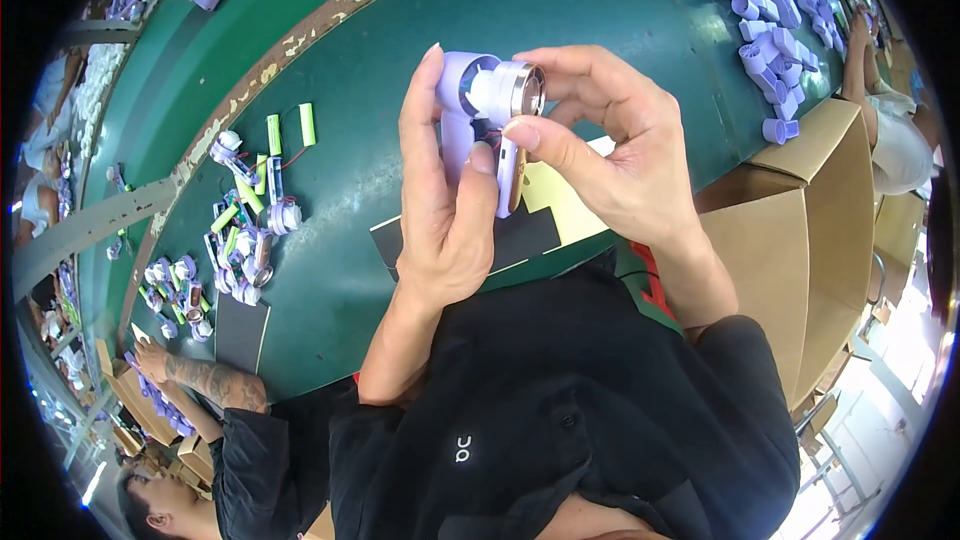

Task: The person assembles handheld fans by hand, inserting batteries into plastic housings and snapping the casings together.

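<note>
A small handheld fan with a light purple shell [455,68] is held up in front of me over the green table, its parts apart. My left hand [440,230] wraps round the shell's handle, thumb pressed on the front. Fingers and thumb of my right hand [625,145] grip the white fan core [495,92], which has a shiny metal ring [530,90] at its end. The core sits at the shell's round opening, and a gap shows between them. Below hangs a narrow purple and bronze handle piece [513,182]. Some wiring shows between the halves.
Fan cores with green batteries [305,125] lie on the left of the table [370,130]. Purple shells [770,65] are heaped at the far right, beside a cardboard box [765,240]. Black card [525,242] and yellow paper [565,202] lie below my hands. A co-worker's arm [215,380] is at left.
</note>
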### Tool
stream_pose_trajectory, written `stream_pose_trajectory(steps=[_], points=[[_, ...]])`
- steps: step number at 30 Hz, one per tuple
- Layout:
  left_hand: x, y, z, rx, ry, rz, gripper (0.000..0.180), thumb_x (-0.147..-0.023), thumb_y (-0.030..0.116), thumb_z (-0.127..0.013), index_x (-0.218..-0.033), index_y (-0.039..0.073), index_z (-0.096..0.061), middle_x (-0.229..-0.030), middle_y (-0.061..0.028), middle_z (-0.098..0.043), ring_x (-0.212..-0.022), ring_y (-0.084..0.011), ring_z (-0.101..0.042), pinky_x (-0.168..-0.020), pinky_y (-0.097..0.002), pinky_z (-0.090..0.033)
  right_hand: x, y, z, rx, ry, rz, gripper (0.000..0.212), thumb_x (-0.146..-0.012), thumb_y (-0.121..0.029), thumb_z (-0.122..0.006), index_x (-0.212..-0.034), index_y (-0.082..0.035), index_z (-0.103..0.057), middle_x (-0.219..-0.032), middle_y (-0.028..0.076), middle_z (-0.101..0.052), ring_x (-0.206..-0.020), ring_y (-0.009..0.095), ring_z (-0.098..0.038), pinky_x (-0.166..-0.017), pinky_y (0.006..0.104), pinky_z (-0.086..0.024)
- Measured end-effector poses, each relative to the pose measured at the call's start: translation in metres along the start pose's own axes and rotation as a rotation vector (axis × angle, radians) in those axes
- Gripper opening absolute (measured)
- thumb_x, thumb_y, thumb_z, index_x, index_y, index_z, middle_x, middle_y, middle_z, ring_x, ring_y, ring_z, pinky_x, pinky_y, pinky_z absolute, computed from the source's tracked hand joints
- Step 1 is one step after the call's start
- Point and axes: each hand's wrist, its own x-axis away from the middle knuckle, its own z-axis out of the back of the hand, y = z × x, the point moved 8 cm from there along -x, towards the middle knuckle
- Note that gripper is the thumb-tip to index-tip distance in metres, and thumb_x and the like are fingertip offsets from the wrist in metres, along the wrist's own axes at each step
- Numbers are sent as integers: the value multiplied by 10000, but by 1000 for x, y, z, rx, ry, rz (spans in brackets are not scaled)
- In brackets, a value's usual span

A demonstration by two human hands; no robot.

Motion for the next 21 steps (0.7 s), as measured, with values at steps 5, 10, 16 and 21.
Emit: stream_pose_trajectory(steps=[5, 10, 16, 21], points=[[2, -2, 0, 63, 21, 79, 687, -996, 44, -408, -1638, -7, -166, -1478, -159, -435, -1315, -223, -487, -1137, -360, -380, -2, 7, 1, -51, 21, -27, 374, -899, -129, -809, -1202, 29, -659, -1011, 97, -768, -751, 131, -718, -640, 279, -536], [6, -3, 5, 136, -22, 141, 764, -922, 35, -430, -1633, -49, -162, -1620, -189, -302, -1482, -291, -332, -1231, -388, -246, -3, 3, 2, -30, 3, -26, 374, -902, -135, -807, -1207, 24, -661, -1012, 97, -766, -762, 136, -726, -646, 279, -534], [0, 3, 5, 151, -121, 45, 967, -727, 24, -453, -1638, -50, -138, -1583, -206, -312, -1446, -298, -363, -1196, -386, -309, -4, 1, 2, 41, -39, -25, 432, -901, -106, -813, -1276, 33, -648, -1033, 94, -741, -878, 139, -707, -792, 266, -568], [0, 2, 3, 98, -115, -20, 990, -714, -40, -457, -1646, -34, -122, -1529, -188, -342, -1338, -259, -440, -1077, -350, -427, -3, 2, 0, 46, -2, 9, 425, -903, -106, -811, -1275, 26, -654, -1030, 91, -741, -896, 138, -705, -798, 268, -567]])
